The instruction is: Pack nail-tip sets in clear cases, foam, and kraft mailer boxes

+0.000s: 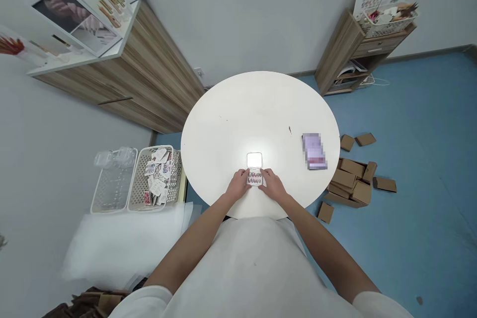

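A small clear case [255, 184] lies on the round white table [257, 104] near its front edge. Its lid stands raised at the back, with a bright white inner face. Two rows of small pinkish press-on nails [255, 176] fill the bottom part. My left hand [237, 185] grips the case's left side, thumb and fingers bent against its edge. On the opposite side, my right hand [274, 186] holds the right edge in the same way. The fingertips partly cover both side edges.
A purple, pixelated flat object [315, 151] lies at the table's right. Cardboard boxes [348, 184] sit on the blue floor to the right. Left of the table stand a white basket of cards [149, 203] and a basket with clear plastic [97, 194]. Wooden cabinets [156, 64] stand behind.
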A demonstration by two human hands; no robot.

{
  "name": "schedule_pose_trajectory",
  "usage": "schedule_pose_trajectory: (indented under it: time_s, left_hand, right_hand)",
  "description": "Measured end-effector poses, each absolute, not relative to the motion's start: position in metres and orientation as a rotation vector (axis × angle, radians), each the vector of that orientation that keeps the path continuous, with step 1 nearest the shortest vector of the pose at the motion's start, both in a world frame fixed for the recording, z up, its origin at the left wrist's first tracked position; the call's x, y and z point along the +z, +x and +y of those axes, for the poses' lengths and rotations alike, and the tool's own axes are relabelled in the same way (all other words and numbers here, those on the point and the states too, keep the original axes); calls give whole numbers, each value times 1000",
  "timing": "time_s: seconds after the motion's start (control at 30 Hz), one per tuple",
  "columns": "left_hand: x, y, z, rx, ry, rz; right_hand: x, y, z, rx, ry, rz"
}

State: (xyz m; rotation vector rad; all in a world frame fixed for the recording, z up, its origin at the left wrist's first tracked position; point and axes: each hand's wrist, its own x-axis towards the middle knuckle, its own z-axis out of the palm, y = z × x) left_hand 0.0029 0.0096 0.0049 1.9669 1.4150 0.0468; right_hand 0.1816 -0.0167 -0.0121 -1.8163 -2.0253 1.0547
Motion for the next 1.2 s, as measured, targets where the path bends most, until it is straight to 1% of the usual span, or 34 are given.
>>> schedule_pose_trajectory:
  time_s: [0.27, 0.4, 0.5, 0.67, 0.73, 0.9, 1.1, 1.2]
  left_hand:
    - [-4, 3, 5, 41, 2035, 1425]
    - [-7, 2, -2, 138, 1978, 1440]
    - [-10, 3, -8, 291, 1838, 1462]
    - [-11, 12, -12, 468, 1380, 1596]
    - [-8, 16, -11, 512, 1230, 1617]
    - [3, 18, -14, 616, 1082, 1567]
    - [21, 22, -22, 745, 1108, 1605]
    - [34, 24, -24, 790, 1090, 1545]
  right_hand:
    - [-21, 182, -18, 975, -1800, -2053]
    - [-22, 181, -25, 977, -1775, -2023]
    - [-20, 178, -30, 1058, -1782, -1889]
    - [-15, 171, -28, 1359, -1786, -1388]
    - [-12, 170, -27, 1421, -1770, -1234]
    - [3, 173, -34, 1472, -1706, -1077]
    - [29, 178, -47, 1499, -1598, -1046]
    - [40, 182, -48, 1500, -1558, -1027]
